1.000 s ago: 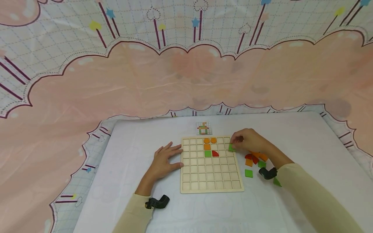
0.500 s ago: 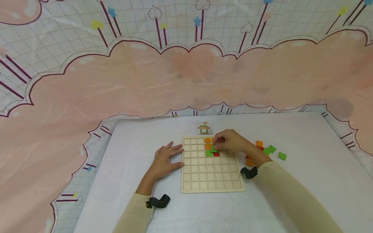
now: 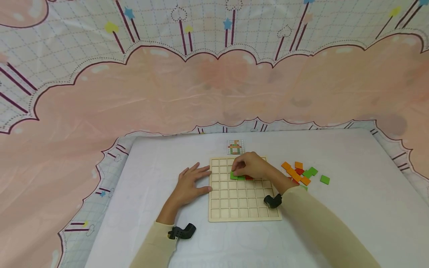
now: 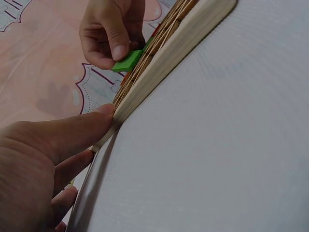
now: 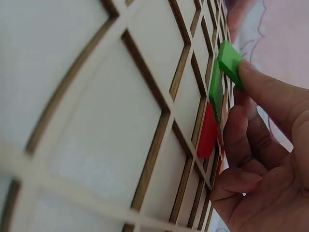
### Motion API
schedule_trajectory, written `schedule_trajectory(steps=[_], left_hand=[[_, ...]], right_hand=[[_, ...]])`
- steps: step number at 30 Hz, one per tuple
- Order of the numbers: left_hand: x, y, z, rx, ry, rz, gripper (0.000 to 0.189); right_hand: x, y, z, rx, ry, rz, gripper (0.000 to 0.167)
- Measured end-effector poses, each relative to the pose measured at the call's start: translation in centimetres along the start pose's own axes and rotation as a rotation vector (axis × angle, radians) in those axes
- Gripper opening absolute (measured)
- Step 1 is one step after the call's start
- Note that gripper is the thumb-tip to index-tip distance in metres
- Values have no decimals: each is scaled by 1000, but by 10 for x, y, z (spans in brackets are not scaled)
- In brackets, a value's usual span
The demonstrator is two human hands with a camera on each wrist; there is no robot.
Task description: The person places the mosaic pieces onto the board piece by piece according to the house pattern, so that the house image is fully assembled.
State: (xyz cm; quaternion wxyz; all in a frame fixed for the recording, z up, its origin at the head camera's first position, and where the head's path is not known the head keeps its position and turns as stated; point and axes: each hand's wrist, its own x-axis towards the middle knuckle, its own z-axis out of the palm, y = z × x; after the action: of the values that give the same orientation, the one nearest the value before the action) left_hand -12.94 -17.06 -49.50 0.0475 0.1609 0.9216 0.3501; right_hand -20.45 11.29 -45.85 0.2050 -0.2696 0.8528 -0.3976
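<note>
My right hand (image 3: 251,164) pinches a green square tile (image 5: 231,63) between thumb and fingers, tilted over the wooden grid board (image 3: 242,203). Just right of it, another green square tile (image 5: 216,94) sits in a cell, with a red quarter-circle tile (image 5: 207,133) in the cell beyond. The orange tiles higher on the board are hidden behind the right hand in the head view. Fingers spread, my left hand (image 3: 189,186) rests at the board's left edge; in the left wrist view its thumb touches the rim.
Behind the board lies a small pattern card (image 3: 235,147) with a coloured grid figure. Loose orange, red and green tiles (image 3: 295,174) are scattered right of the board, beside the right forearm. A single green tile (image 3: 324,179) lies farther right. A patterned curtain (image 3: 214,93) hangs behind the table.
The right hand has carried the green tile leftward from the board's right edge to beside the placed green tile. The left hand stays at the left edge.
</note>
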Motion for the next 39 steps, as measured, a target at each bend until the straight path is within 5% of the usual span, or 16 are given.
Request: schedule_trajectory(steps=[39], left_hand=[[0,-1,1,13,-1,-6,59]], right_hand=[[2,-10,8,-188,24,-31,4]])
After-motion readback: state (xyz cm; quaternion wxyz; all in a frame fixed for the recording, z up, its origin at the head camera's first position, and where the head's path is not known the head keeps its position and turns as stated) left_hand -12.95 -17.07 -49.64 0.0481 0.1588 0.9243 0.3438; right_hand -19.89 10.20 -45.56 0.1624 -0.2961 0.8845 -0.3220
